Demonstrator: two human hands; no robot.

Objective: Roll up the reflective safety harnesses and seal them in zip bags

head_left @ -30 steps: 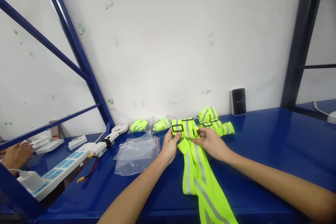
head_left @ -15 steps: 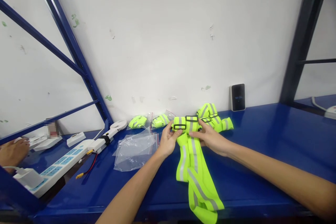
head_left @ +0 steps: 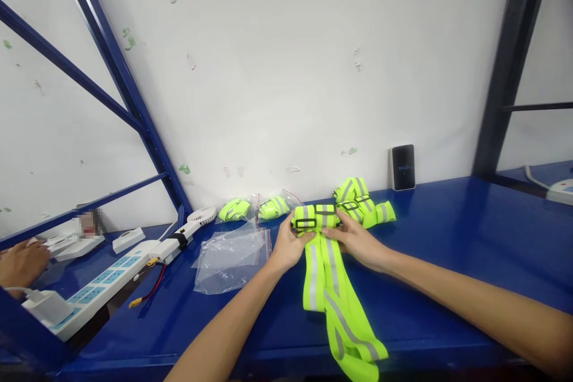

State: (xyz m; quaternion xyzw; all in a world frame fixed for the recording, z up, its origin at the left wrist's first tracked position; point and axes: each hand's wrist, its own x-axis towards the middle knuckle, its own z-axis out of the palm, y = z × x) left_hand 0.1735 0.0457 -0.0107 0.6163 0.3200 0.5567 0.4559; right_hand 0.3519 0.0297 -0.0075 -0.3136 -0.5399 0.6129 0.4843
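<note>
Both my hands hold the top of a fluorescent yellow reflective vest [head_left: 333, 286], which is folded into a narrow bundle with black plastic buckles. My left hand [head_left: 289, 249] grips its left side, close to a buckle. My right hand [head_left: 356, 243] pinches the right side, and the two hands nearly meet. Long straps with grey reflective stripes trail from the bundle towards me across the blue table [head_left: 425, 286]. A second yellow reflective vest [head_left: 358, 203] lies bunched just beyond my right hand. Two small yellow bundles in clear bags [head_left: 233, 210] [head_left: 273, 208] sit beyond my left hand.
A loose clear plastic bag [head_left: 230, 259] lies left of my left arm. Further left are a white power strip [head_left: 98, 286], a wired white handheld fan [head_left: 201, 215] and a co-worker's hand [head_left: 22, 262]. A black device [head_left: 401, 167] stands by the white wall [head_left: 286, 71].
My hands have drawn closer and gathered the vest's top into a tighter, neater fold. The trailing straps now lie straighter. The whole view has shifted slightly with my head.
</note>
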